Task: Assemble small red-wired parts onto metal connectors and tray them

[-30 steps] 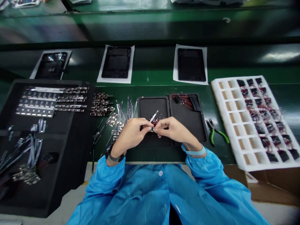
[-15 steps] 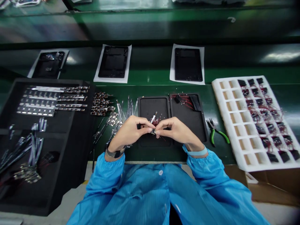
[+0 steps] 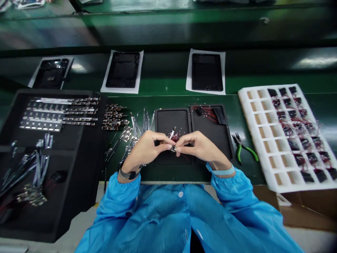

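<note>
Both hands meet over the left black tray point(image 3: 168, 117). My left hand point(image 3: 155, 147) pinches a small circuit board point(image 3: 173, 148) with a pale flat ribbon strip point(image 3: 172, 133) sticking up from it. My right hand point(image 3: 197, 144) has its thumb and index finger closed on the right edge of the same board. Fingertips hide part of the board. Just beyond the hands lies a bunch of red wires with tiny white connectors point(image 3: 181, 133). The right black tray point(image 3: 210, 137) holds black parts with red wires point(image 3: 218, 116).
Left of the trays lie boards with ribbon cables point(image 3: 126, 133) and a black bin point(image 3: 81, 140). Green-handled pliers point(image 3: 244, 149) rest to the right, beside a white foam tray point(image 3: 265, 146) of black wired parts. Tablet-like panels point(image 3: 123, 69) lie on white sheets at the back.
The panels on white sheets at the back have shifted slightly left. My hands have barely moved and still hold the board.
</note>
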`<state>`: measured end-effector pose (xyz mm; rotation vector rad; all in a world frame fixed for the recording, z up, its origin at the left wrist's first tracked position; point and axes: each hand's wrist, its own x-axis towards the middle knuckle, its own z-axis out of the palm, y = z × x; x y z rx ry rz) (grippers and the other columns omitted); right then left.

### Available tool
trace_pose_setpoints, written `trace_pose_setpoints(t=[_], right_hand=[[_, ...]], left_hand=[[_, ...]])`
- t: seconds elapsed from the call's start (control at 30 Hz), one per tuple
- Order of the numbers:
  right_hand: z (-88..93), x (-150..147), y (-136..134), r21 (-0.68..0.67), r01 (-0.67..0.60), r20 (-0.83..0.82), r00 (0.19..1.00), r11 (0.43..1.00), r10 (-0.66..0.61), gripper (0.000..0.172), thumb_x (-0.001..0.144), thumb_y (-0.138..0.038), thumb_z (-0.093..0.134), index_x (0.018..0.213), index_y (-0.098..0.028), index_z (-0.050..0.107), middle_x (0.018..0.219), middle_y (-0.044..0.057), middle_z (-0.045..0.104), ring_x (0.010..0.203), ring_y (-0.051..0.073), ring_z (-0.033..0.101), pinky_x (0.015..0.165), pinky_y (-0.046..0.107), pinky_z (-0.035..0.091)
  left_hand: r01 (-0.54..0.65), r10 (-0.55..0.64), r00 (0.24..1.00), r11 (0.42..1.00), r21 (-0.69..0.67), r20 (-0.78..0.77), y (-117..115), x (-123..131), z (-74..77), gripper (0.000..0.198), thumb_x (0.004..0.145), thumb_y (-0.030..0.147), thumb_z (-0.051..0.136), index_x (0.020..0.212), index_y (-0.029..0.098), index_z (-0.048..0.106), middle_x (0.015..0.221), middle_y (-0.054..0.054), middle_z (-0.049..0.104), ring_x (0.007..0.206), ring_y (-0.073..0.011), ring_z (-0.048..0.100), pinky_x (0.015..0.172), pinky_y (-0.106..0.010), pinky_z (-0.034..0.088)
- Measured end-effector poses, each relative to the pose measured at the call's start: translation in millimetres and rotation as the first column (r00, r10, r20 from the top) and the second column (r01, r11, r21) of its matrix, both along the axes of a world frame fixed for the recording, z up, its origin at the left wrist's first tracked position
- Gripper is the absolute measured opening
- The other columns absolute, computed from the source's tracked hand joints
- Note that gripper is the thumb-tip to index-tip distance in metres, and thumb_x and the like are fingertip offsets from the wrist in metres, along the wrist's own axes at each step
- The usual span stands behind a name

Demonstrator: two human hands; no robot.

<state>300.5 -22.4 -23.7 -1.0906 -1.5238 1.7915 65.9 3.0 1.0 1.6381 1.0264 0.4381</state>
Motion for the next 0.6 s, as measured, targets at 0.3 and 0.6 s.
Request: trace_pose_setpoints(t=[0.3, 0.6], right_hand=[[-3.8, 60.6, 18.2, 0.506, 0.443, 0.229, 0.759, 0.74, -0.61, 0.023, 0.095, -0.039, 0.072, 0.108, -0.022, 0.079, 0.111, 0.008, 0.079, 0.101, 0.026, 0.072, 0.097, 0.041, 0.054], [-44.7, 90.7, 42.3, 0.683, 0.291, 0.385, 0.636, 0.67, -0.669, 0.024, 0.091, -0.032, 0.067, 0.108, -0.017, 0.073, 0.1, 0.011, 0.074, 0.086, 0.026, 0.067, 0.082, 0.042, 0.054]], left_hand=[[-0.414, 0.343, 0.878, 0.894, 0.171, 0.333, 66.1, 9.7, 16.2, 0.033, 0.085, 0.016, 0.074, 0.118, 0.016, 0.073, 0.093, -0.004, 0.074, 0.078, -0.015, 0.071, 0.079, -0.031, 0.059], [-0.612, 0.506, 0.79, 0.691, 0.384, 0.347, 237.7, -42.8, -22.9, 0.028, 0.106, 0.006, 0.029, 0.118, 0.009, 0.054, 0.083, 0.005, 0.052, 0.078, -0.0018, 0.054, 0.082, -0.024, 0.046]])
